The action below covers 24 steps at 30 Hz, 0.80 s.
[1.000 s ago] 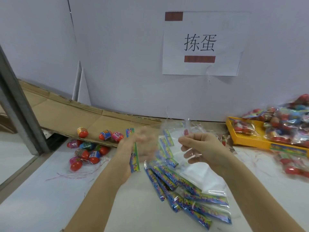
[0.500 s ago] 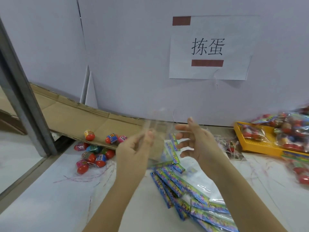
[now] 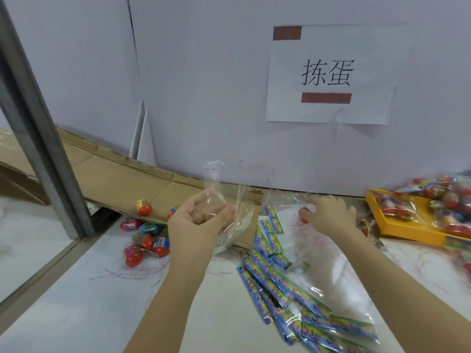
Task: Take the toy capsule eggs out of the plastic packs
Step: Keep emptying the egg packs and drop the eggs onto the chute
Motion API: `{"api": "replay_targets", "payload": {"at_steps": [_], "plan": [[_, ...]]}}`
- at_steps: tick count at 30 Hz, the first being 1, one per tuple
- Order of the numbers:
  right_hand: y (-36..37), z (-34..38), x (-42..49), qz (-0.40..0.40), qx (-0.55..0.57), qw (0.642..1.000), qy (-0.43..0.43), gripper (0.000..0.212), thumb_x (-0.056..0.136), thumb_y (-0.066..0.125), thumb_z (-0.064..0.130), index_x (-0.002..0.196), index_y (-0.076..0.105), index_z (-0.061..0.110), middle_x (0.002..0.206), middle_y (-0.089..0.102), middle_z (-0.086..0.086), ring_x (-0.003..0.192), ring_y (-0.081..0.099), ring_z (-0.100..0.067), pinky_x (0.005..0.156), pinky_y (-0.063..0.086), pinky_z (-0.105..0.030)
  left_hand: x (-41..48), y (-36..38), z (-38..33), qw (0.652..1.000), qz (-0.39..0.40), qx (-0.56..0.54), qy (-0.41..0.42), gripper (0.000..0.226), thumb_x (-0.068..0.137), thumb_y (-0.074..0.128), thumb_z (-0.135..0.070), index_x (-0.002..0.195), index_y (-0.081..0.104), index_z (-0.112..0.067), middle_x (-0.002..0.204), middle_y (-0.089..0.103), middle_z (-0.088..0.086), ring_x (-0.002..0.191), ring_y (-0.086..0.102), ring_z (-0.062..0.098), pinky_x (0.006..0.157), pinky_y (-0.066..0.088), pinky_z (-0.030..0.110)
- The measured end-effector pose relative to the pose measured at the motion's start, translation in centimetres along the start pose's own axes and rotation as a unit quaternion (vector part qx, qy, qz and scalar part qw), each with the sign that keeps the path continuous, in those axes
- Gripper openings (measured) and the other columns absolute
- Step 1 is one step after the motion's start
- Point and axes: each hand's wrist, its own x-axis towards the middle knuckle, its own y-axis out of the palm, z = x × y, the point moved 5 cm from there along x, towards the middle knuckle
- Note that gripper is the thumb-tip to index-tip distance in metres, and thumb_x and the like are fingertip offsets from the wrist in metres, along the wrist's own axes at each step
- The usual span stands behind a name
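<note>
Partway: one emptied pack in hand, full ones waiting

Head view: left hand (image 3: pixel 201 220) pinches an empty clear pack (image 3: pixel 224 189); right hand (image 3: pixel 330 215) lies on the emptied pile (image 3: pixel 293 289), grip unclear; loose eggs (image 3: pixel 145 240) left, full packs (image 3: pixel 456 197) in the yellow tray (image 3: pixel 400 222)

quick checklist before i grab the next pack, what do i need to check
1. Clear bag emptied: ok, no egg shows inside it.
2. Left hand free: not ok, it holds the clear bag.
3. Right hand has a grip: cannot tell; it reaches onto the emptied packs, with something red at its fingertips.
4. Full packs left to open: ok, several lie in the yellow tray.
5. Loose eggs out of the way: ok, they lie by the cardboard, left of both hands.
</note>
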Motion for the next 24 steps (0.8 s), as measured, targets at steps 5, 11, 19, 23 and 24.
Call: {"api": "replay_targets", "payload": {"at_steps": [5, 11, 19, 23, 24], "plan": [[-0.2, 0.4, -0.5, -0.035, 0.087, 0.996, 0.007, 0.022, 0.085, 0.063, 0.032, 0.107, 0.061, 0.026, 0.109, 0.065, 0.0, 0.099, 0.055, -0.022, 0.09, 0.034, -0.037, 0.1, 0.0, 0.1, 1.0, 0.016, 0.018, -0.002, 0.071, 0.042, 0.085, -0.035, 0.108, 0.061, -0.029, 0.087, 0.077, -0.001, 0.076, 0.074, 0.014, 0.065, 0.057, 0.024], [-6.6, 4.2, -5.9, -0.065, 0.679, 0.726, -0.089, 0.032, 0.088, 0.059, 0.002, 0.109, 0.064, 0.026, 0.093, 0.067, -0.002, 0.076, 0.065, -0.01, 0.067, 0.053, -0.02, -0.4, 0.7, 0.4, 0.997, 0.05, 0.053, 0.01, 0.064, 0.049, 0.085, -0.033, 0.108, 0.058, -0.035, 0.087, 0.077, -0.004, 0.079, 0.074, 0.012, 0.061, 0.055, 0.019], [-10.6, 8.9, -11.8, 0.05, 0.642, 0.72, -0.258, 0.039, 0.08, 0.066, -0.008, 0.1, 0.065, 0.025, 0.093, 0.065, -0.001, 0.072, 0.065, -0.021, 0.072, 0.05, -0.037, -1.2, 2.2, 0.5, 0.994, 0.091, 0.059, 0.015, 0.064, 0.046, 0.085, -0.022, 0.105, 0.06, -0.03, 0.078, 0.077, -0.002, 0.074, 0.074, 0.011, 0.058, 0.054, 0.016], [-10.4, 8.2, -11.6, -0.009, 0.5, 0.819, -0.283, 0.046, 0.087, 0.059, -0.002, 0.111, 0.061, 0.037, 0.087, 0.061, 0.01, 0.059, 0.05, -0.002, 0.062, 0.04, -0.011, -1.6, 2.6, 0.6, 0.991, 0.113, 0.065, 0.026, 0.064, 0.046, 0.084, -0.024, 0.104, 0.059, -0.032, 0.077, 0.076, -0.001, 0.078, 0.074, 0.01, 0.063, 0.055, 0.017], [-10.5, 8.0, -11.5, -0.031, 0.455, 0.843, -0.285, 0.044, 0.085, 0.06, 0.001, 0.112, 0.059, 0.036, 0.088, 0.06, 0.014, 0.059, 0.051, -0.001, 0.062, 0.04, -0.009, -1.6, 2.7, 0.6, 0.989, 0.118, 0.079, 0.036, 0.066, 0.045, 0.085, -0.027, 0.106, 0.06, -0.033, 0.078, 0.076, 0.001, 0.077, 0.073, 0.013, 0.064, 0.057, 0.019]]}}
